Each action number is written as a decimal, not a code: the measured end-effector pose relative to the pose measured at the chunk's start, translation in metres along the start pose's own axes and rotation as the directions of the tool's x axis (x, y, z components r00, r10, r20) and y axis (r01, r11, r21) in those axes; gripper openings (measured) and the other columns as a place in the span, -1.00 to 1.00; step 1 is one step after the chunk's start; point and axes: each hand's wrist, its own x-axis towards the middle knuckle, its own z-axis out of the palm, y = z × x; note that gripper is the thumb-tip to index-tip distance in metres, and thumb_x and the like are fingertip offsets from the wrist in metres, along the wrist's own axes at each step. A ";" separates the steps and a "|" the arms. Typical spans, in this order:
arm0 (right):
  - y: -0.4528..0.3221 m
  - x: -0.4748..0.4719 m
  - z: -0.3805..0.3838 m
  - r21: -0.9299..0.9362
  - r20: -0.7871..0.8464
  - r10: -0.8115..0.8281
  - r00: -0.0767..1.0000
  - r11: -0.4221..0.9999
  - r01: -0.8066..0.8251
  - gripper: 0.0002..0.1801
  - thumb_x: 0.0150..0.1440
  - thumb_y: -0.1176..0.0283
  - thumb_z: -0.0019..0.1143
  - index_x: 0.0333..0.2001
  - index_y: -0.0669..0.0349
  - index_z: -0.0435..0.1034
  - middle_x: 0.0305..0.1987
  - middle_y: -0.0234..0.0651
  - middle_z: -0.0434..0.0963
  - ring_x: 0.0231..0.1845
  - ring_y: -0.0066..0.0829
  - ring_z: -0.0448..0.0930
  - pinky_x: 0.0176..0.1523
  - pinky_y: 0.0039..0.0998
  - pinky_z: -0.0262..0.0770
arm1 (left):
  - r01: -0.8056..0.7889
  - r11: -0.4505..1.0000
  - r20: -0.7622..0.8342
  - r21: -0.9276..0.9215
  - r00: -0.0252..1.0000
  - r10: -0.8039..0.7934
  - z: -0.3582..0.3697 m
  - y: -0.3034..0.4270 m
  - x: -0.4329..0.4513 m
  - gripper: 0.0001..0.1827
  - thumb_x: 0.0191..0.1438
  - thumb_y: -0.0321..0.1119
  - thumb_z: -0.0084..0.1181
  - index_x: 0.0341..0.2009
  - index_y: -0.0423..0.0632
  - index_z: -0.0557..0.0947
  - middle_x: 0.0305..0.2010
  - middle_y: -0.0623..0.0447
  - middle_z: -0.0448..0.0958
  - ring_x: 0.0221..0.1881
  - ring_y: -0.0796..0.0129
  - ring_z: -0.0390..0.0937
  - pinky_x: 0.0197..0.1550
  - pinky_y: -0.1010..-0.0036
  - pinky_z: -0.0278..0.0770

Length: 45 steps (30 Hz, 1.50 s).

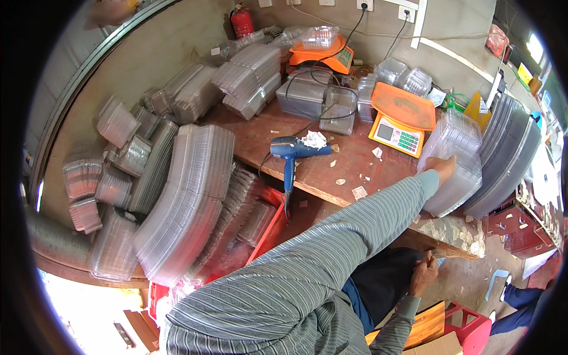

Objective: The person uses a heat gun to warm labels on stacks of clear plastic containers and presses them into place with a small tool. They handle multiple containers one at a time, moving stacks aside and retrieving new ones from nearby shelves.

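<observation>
My left hand reaches across the table and touches the near side of a stack of clear plastic containers. Some of its fingers are hidden, so its grip on the stack is unclear. Low beside the table's front edge, my right hand is held in front of my lap with its fingers curled. A bit of light blue shows by its fingertips; whether the hand holds it I cannot tell. Right of the clear stack stands a tall curved stack of dark-tinted plastic trays. An orange digital scale stands just left of the clear stack.
A blue hair dryer lies at the edge of the red-brown table. Long nested container stacks lean on the left above a red crate. Behind are a second scale and a fire extinguisher. A person's legs show lower right.
</observation>
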 end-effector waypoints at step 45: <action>0.000 -0.003 -0.012 -0.201 -0.061 -0.188 0.980 0.964 0.172 -0.95 0.26 0.51 0.33 -0.24 0.24 0.58 -0.41 -0.06 0.60 -0.42 -0.06 0.68 -0.35 -0.25 0.54 | 0.116 0.922 0.090 -0.369 0.992 -0.089 0.093 0.124 0.227 -0.05 0.37 0.39 -0.15 0.65 0.21 -0.04 0.75 -0.06 -0.19 0.63 -0.47 -0.12 0.41 -0.59 0.16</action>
